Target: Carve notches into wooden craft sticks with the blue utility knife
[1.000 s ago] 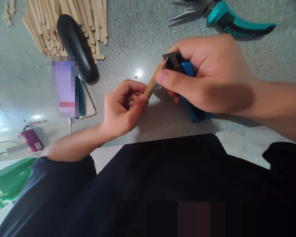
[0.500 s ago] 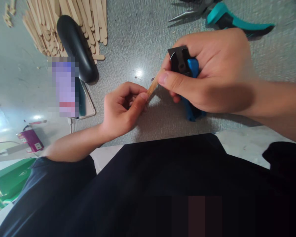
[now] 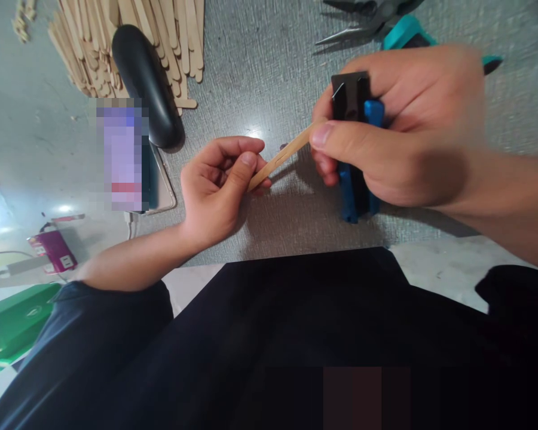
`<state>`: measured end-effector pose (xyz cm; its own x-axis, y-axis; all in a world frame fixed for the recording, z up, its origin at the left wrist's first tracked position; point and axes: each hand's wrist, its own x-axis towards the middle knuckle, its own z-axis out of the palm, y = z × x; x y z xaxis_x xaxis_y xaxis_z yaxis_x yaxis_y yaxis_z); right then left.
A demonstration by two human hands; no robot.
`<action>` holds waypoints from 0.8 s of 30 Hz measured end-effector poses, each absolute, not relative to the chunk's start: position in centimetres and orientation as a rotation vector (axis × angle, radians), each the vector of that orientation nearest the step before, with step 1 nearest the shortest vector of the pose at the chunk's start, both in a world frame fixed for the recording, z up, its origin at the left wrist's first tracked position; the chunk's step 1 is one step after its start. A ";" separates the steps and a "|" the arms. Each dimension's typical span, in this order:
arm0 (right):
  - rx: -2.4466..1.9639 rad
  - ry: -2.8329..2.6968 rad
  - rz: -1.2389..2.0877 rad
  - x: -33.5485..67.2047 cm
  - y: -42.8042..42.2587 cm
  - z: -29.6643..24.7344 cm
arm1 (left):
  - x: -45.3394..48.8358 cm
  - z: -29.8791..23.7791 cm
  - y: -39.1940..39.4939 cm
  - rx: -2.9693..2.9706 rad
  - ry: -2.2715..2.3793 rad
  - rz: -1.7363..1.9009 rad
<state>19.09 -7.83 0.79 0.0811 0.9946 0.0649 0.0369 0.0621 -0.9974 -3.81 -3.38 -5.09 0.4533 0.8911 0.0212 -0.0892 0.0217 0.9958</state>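
A slim wooden stick (image 3: 291,148) slants between the hands — one end pinched by thumb and fingers of the left hand (image 3: 219,191), the other under the thumb of the right hand (image 3: 399,131), whose fingers also grip a blue-and-black tool (image 3: 350,101). The stick is flat, tan and straight, with a short slit-like mark on its face. On the grey, fine-ribbed table (image 3: 260,65), a smooth black oblong object (image 3: 146,89) lies partly over round-ended sticks (image 3: 186,42) — thin and pale
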 end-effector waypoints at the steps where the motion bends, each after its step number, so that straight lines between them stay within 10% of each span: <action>1: -1.222 -1.198 1.095 19.1 -7.8 0.8 | -3.8 -5.1 -3.4 1.326 0.788 0.902; 24: -1.338 -1.344 1.131 19.5 -7.8 0.9 | -4.0 -2.4 -3.5 1.386 0.678 0.811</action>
